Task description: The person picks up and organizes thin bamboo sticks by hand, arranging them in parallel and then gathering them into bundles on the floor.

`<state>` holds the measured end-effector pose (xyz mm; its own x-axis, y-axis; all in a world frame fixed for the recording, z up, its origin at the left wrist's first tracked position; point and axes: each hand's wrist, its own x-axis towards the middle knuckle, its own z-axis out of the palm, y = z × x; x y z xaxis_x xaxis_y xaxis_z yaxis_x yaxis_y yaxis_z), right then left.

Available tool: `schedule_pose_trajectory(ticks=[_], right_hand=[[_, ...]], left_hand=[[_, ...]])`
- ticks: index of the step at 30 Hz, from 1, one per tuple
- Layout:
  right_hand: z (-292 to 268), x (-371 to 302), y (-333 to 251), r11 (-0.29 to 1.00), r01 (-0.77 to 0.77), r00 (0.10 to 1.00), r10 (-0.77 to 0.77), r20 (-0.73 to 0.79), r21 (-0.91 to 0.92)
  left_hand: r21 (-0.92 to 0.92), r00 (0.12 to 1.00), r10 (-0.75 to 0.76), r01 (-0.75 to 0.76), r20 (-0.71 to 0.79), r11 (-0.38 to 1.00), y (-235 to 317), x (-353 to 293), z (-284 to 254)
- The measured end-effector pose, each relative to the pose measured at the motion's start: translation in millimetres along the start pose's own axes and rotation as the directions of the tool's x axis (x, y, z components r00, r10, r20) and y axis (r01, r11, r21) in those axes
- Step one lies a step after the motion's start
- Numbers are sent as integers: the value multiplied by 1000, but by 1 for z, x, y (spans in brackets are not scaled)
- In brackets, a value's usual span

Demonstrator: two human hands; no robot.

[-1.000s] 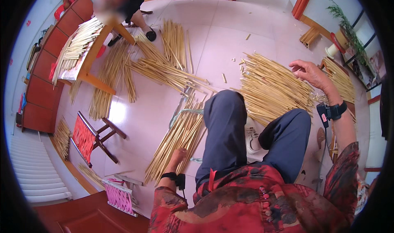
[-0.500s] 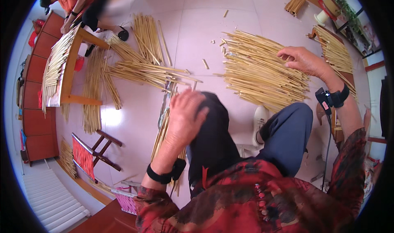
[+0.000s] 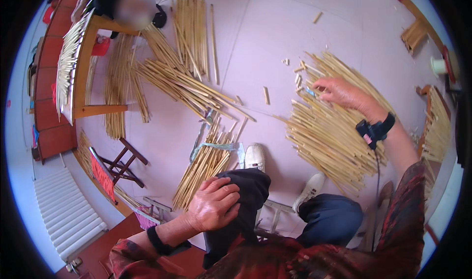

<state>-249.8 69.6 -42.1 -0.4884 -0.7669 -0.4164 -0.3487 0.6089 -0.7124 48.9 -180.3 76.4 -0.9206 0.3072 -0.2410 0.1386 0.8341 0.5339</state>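
A fan of pale cut reed stalks (image 3: 329,131) lies spread on the tiled floor (image 3: 265,38) right of centre in the frame, its near ends by the seated person's white shoes, within arm's reach for picking through. The right hand (image 3: 339,92), arm stretched forward with a dark wrist strap, rests on the fan's upper edge, fingertips pinching at a stalk end. The left hand (image 3: 214,205), lower centre, lies loosely curled on the left knee, gripping nothing but trouser cloth. A tied bundle of stalks (image 3: 206,163) sits just left of the shoes; looser sheaves (image 3: 187,82) and a wooden rack (image 3: 81,67) fill the upper left.
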Motion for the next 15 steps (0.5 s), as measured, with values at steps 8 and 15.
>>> schedule_pose_trajectory(ticks=[8,15], right_hand=[[0,-16,-92,977,207,952,-190,238,-48],[-57,-77,-196,935,230,808,-29,589,-270]], left_hand=[[-175,947,-307,319,94,931,16,-26,2],[-246,627,-779,759,28,602,68,-66,26]])
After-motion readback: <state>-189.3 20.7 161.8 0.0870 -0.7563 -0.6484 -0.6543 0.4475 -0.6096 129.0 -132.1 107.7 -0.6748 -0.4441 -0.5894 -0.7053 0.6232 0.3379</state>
